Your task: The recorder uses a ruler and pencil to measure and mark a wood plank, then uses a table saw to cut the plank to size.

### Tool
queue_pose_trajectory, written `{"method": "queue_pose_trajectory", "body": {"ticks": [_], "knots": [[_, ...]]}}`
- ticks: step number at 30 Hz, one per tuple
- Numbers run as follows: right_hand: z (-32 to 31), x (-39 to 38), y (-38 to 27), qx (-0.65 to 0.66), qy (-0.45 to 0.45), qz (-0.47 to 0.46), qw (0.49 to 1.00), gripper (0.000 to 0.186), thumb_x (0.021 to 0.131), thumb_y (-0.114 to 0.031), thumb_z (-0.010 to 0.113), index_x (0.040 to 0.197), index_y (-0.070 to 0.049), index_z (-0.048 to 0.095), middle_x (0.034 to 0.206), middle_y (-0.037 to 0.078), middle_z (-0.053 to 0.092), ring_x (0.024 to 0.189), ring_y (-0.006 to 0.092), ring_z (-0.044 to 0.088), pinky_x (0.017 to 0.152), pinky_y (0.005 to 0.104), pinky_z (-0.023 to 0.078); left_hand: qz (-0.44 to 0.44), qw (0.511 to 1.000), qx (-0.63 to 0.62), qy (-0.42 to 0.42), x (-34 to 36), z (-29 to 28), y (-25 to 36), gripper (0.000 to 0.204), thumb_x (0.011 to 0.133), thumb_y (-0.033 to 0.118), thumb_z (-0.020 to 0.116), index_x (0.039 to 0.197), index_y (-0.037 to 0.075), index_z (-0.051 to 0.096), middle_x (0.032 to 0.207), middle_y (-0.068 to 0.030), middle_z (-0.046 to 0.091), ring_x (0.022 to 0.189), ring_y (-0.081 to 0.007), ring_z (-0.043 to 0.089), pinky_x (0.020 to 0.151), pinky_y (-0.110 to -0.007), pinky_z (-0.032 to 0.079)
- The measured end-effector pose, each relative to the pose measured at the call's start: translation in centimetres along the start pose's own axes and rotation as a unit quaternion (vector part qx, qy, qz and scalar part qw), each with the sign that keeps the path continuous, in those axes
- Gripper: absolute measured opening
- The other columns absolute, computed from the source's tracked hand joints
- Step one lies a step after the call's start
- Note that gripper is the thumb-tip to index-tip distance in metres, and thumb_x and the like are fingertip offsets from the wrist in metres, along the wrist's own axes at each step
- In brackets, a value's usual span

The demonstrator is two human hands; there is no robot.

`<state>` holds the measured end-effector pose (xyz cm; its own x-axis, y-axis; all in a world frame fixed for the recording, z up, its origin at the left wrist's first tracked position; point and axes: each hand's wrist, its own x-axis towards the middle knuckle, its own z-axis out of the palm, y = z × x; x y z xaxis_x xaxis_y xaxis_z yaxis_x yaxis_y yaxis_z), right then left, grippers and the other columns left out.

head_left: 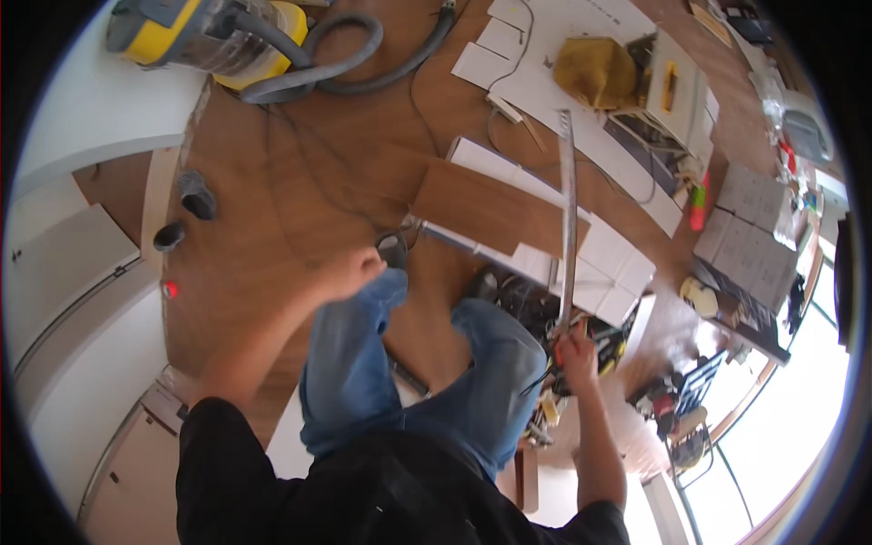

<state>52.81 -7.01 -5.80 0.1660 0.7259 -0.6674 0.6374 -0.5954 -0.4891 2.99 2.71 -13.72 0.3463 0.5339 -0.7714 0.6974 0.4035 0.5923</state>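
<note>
The right hand (576, 348) is closed around the near end of a long metal straightedge (568, 218), whose long axis runs away across the wood plank (490, 209). The left hand (350, 271) rests fisted on the knee, holding nothing.

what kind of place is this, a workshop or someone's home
Probably a room in a home under renovation: loose wood planks lie on the wood floor, a yellow shop vacuum stands nearby, and the right hand holds a long metal straightedge.

A long, thin, grey metal strip (568, 218) is gripped at its near end in the right hand (576, 345) and reaches away over the brown laminate plank (486, 207) and white boards.
</note>
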Motion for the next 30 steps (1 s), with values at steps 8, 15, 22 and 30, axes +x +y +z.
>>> {"method": "queue_pose_trajectory", "body": {"ticks": [8,15,22,30], "knots": [[17.3,31.1,9.9,-0.082,0.117,-0.017,0.990,0.033,0.099,-0.034,0.055,0.094,-0.004,0.068,0.081,0.020,0.068,0.081,0.0353,0.070,0.074,0.0478,0.051,0.040,0.995,0.082,0.037,29.7,1.8,-10.7,0.052,0.103,0.034,0.063,0.140,-0.001,0.051,0.127,-0.0206,0.070,0.119,-0.0360,0.067,0.099,-0.043,0.053],[22.9,33.2,10.1,-0.112,0.113,-0.099,0.982,0.028,0.102,-0.027,0.055,0.093,-0.001,0.064,0.078,0.019,0.066,0.077,0.0328,0.066,0.074,0.0452,0.050,0.006,0.998,0.047,0.038,33.8,0.9,-12.3,0.071,0.101,0.049,0.060,0.141,-0.008,0.051,0.134,-0.0289,0.064,0.126,-0.0404,0.063,0.104,-0.045,0.050],[26.3,32.1,8.8,-0.028,0.102,-0.135,0.985,0.029,0.104,-0.025,0.056,0.095,0.001,0.066,0.080,0.012,0.067,0.074,0.0207,0.061,0.070,0.0369,0.048,0.142,0.973,-0.118,0.137,32.8,0.4,-15.1,0.069,0.103,0.057,0.057,0.122,-0.008,0.065,0.124,-0.0302,0.067,0.116,-0.0398,0.065,0.098,-0.047,0.050],[27.2,33.0,-2.5,-0.133,0.008,-0.181,0.974,0.022,0.102,-0.019,0.056,0.103,-0.002,0.069,0.082,0.015,0.071,0.075,0.0257,0.069,0.071,0.0393,0.053,-0.075,0.741,-0.443,0.499,21.9,-3.5,-32.8,0.068,0.108,0.057,0.048,0.149,0.001,0.053,0.150,-0.0131,0.057,0.136,-0.0271,0.054,0.114,-0.039,0.043]]}}
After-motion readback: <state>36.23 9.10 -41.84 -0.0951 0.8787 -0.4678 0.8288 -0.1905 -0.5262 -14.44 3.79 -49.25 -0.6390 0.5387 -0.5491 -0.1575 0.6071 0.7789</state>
